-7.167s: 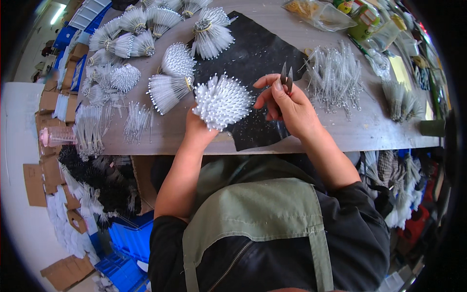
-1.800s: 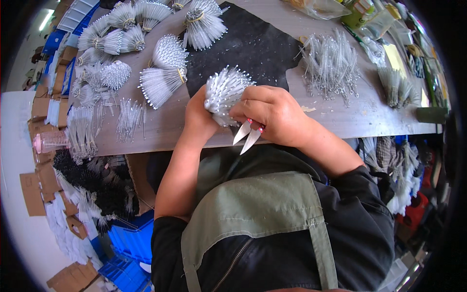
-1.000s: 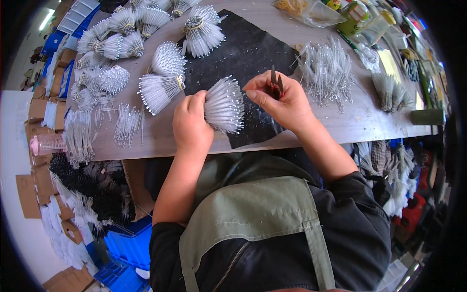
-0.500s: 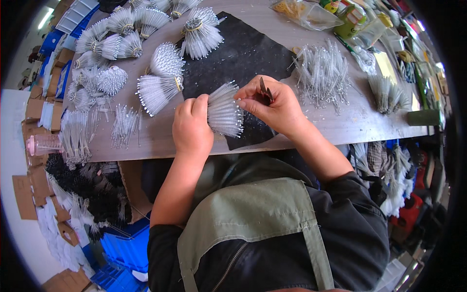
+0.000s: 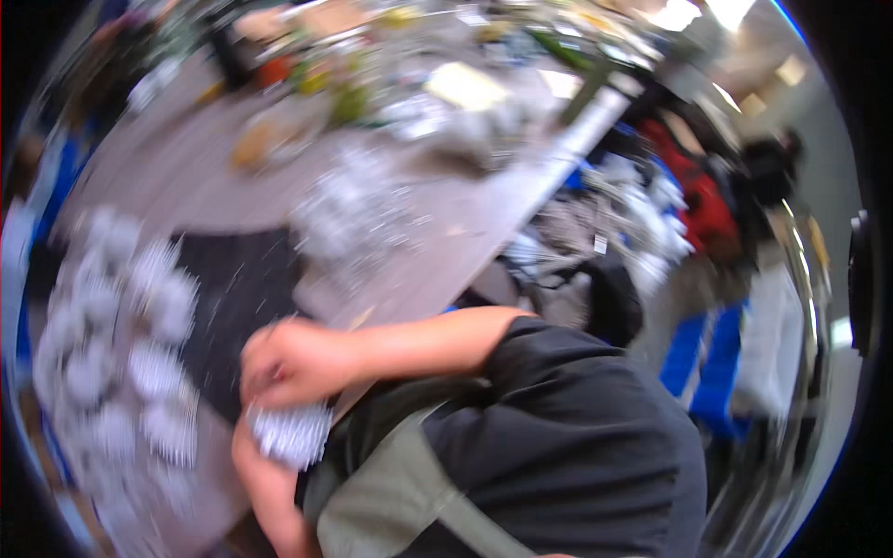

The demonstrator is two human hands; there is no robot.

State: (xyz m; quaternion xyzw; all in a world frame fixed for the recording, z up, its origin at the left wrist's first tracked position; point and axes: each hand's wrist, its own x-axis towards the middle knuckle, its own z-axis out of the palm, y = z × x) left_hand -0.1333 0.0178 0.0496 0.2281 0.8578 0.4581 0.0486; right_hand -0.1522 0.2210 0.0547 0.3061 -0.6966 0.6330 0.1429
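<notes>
The head view is very blurry, so small things are hard to make out.

The right hand [image 5: 284,361] sits low and left in the pic, over the near edge of the table [image 5: 465,232]. Its fingers are curled in, like a loose fist. Something small and dark-red shows betw. the fingers, but I can't tell what it is or if the hand grips it.

Just under the right hand is a white bristle bundle [image 5: 290,433], a fat bunch of thin white strands. The top of the bundle touches the underside of the right hand. The left hand [image 5: 249,445] comes up from the bottom edge and is right at the bundle's left side. It looks wrapped around the bundle's base, but the blur and the bundle hide the fingers, so I can't tell how tight the hold is.

A black mat [image 5: 233,307] lies on the table, just left of and behind the right hand. Left of the mat are lots of other white bundles [image 5: 121,372], lying close together in rows.

Further back on the table is a loose pile of pale strands [image 5: 358,219], well apart from both hands. Past that, at the far end, there are bags and coloured stuff, too smeared to name.

The person wears a dark top w/ a grey-green strap [image 5: 409,484] across it.
</notes>
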